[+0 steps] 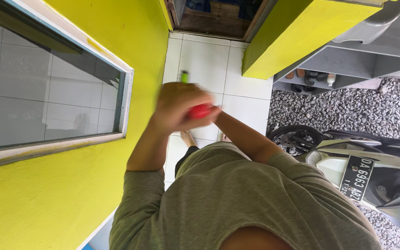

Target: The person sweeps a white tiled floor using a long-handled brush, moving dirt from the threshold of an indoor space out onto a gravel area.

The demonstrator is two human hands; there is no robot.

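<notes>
Both hands are closed together on one tool [191,95], the left hand [177,109] wrapped over the top and the right hand [209,115], mostly hidden, clasping its red handle from below, while the tool's long axis runs away from the body, green tip pointing toward the white floor tiles [204,60] beyond the knuckles.

Head camera, steeply downward, close.

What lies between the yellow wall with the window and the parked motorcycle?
In the head view, the person stands there on white floor tiles, both hands together around a red object. The yellow wall is left, the motorcycle right.
</notes>
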